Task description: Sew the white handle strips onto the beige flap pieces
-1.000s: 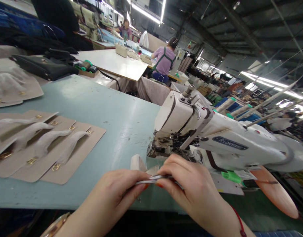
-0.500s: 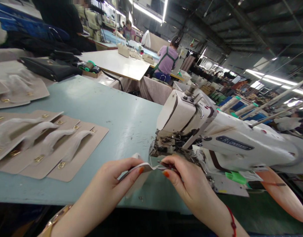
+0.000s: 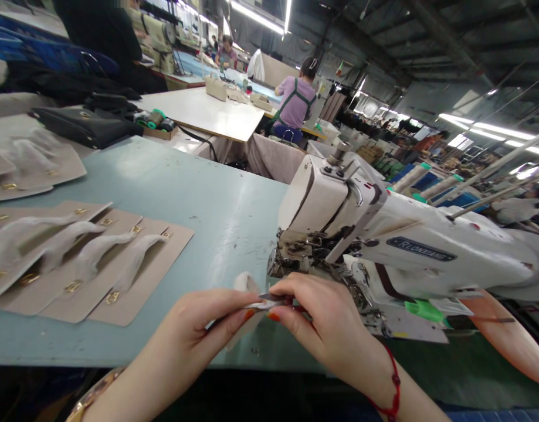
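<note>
We pinch a small beige leather strip [image 3: 256, 302] between both hands, left hand [image 3: 207, 319] and right hand [image 3: 322, 319] meeting just in front of the sewing machine [image 3: 361, 234]. It may be folded; the view is blurry. The strip is not yet under the needle, while finished-looking flaps [image 3: 97, 269] lie on the table [image 3: 185, 193].

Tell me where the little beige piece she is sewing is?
The small beige piece is low in the middle of the head view, pinched between the left hand and right hand, just before the sewing machine.
</note>
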The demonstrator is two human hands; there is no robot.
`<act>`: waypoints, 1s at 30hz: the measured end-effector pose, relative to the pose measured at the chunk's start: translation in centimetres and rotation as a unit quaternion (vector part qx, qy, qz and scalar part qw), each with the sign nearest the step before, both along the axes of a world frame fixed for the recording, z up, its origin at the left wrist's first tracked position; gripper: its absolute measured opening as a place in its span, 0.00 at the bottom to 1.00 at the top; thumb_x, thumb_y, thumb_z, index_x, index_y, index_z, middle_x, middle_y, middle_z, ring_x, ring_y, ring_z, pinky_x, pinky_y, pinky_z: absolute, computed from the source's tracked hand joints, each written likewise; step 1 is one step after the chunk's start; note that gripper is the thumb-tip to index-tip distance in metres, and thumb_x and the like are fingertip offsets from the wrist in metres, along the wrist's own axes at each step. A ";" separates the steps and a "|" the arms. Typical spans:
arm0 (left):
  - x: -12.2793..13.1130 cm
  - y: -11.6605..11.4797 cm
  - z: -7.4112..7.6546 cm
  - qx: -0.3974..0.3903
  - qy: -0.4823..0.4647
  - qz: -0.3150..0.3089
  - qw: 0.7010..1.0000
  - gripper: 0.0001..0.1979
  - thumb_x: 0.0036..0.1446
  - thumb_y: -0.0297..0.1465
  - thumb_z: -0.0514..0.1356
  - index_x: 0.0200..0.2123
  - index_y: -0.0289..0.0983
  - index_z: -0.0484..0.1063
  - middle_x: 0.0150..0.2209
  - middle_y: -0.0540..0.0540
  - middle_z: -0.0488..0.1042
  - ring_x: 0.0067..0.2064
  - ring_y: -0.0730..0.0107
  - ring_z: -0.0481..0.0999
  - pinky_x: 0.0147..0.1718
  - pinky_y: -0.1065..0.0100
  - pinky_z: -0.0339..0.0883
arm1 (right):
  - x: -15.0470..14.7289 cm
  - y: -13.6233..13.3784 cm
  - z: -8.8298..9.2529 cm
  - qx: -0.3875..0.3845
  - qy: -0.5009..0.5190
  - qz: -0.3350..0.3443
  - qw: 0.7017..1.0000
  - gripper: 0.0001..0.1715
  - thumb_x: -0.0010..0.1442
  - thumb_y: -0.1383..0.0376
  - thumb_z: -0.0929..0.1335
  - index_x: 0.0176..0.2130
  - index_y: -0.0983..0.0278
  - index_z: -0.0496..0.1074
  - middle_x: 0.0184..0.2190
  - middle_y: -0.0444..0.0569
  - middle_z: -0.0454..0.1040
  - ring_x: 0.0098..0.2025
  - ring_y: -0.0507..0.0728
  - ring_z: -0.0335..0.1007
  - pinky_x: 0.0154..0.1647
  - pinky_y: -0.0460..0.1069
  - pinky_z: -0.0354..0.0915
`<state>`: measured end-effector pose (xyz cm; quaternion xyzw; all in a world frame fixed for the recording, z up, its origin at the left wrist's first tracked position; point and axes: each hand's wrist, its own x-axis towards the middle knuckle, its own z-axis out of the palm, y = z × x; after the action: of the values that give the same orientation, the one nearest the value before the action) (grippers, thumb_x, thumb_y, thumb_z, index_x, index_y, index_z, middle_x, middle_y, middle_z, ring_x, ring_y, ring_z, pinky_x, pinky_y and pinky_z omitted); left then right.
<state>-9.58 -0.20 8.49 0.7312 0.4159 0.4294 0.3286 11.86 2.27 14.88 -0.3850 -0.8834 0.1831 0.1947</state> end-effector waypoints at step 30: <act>0.1 0.1 -0.1 0.013 0.010 -0.035 0.999 0.11 0.61 0.25 0.60 0.45 0.45 0.76 0.40 0.56 0.82 0.39 0.78 0.81 0.40 0.83 0.71 | 0.0 -0.4 0.2 0.011 -0.005 0.022 1.000 0.15 0.69 0.59 0.64 0.39 0.66 0.74 0.31 0.45 0.76 0.33 0.51 0.70 0.33 0.45 0.59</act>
<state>-9.44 -0.15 8.36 0.7536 0.3878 0.4159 0.3297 11.83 1.85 15.10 -0.3645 -0.8943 0.1761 0.1906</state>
